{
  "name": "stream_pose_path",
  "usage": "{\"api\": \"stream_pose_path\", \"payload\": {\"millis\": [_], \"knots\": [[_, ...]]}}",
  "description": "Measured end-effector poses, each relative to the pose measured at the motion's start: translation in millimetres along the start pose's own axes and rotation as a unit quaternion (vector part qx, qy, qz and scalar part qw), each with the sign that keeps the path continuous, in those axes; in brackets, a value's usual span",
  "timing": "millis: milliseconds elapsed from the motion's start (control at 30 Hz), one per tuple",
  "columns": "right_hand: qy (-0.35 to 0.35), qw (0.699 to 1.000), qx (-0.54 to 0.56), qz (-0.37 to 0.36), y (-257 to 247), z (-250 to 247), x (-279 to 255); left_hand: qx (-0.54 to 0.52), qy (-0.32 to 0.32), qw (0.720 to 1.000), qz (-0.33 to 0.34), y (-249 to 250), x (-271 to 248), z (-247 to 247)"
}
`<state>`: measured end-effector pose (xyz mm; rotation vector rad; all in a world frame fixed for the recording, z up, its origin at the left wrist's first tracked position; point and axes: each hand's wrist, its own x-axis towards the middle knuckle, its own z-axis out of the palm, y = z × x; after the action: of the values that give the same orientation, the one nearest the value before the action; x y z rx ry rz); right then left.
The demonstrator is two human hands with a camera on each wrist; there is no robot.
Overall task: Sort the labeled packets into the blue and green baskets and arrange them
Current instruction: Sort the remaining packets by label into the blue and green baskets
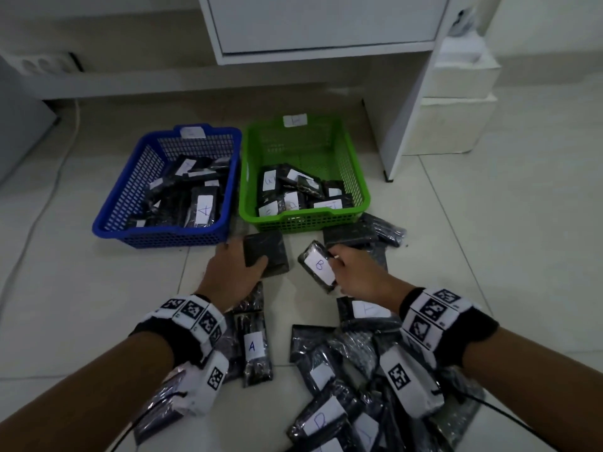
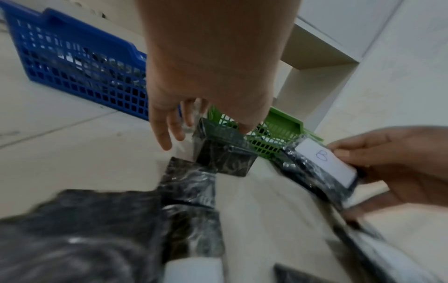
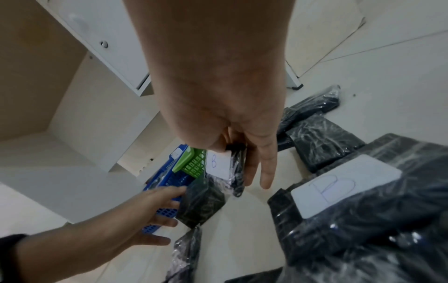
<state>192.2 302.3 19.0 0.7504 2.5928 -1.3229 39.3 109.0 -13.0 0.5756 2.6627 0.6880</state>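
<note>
My left hand [image 1: 228, 265] grips a black packet [image 1: 266, 254] that shows no label, thumb over its near edge, just in front of the blue basket [image 1: 163, 238]. My right hand [image 1: 349, 272] pinches a black packet with a white "B" label [image 1: 318, 267], held up off the floor before the green basket [image 1: 303, 223]. Both baskets hold several labelled packets. The left wrist view has the plain packet [image 2: 223, 155] under my thumb and the B packet [image 2: 324, 162] at right. In the right wrist view the B packet [image 3: 218, 164] hangs from my fingers beside the plain packet [image 3: 201, 203].
A heap of black packets [image 1: 359, 370] covers the tiled floor under my forearms, one marked "A" [image 1: 253, 347]. More packets [image 1: 368, 234] lie right of the green basket. A white cabinet [image 1: 326, 24] with its side panel [image 1: 414, 93] stands behind, and white boxes [image 1: 456, 102] sit at right.
</note>
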Motion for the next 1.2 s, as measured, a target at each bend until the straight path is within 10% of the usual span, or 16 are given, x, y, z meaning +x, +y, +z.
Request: {"api": "stream_pose_path", "payload": {"millis": [100, 233, 500, 633, 733, 1000, 1200], "knots": [[-0.012, 0.995, 0.095, 0.035, -1, 1, -8, -0.063, -0.018, 0.989, -0.133, 10, 22, 7], [-0.017, 0.961, 0.263, 0.087, -2, 3, -15, -0.062, -0.062, 0.986, -0.139, 6, 43, 27], [0.045, 0.93, 0.353, 0.085, 4, -24, -7, -0.152, -0.048, 0.977, 0.143, 10, -13, 42], [0.065, 0.916, 0.385, 0.089, 6, -34, -5, -0.052, -0.014, 0.957, 0.287, 11, -33, 33], [0.07, 0.917, 0.38, 0.099, 9, -35, -4, 0.057, -0.109, 0.932, 0.342, 3, -39, 17], [0.035, 0.932, 0.348, 0.101, 10, -30, -13, 0.058, -0.169, 0.965, 0.193, -6, -38, 18], [0.025, 0.933, 0.348, 0.084, 7, -29, -12, 0.031, -0.124, 0.961, 0.246, 11, -37, -5]]}}
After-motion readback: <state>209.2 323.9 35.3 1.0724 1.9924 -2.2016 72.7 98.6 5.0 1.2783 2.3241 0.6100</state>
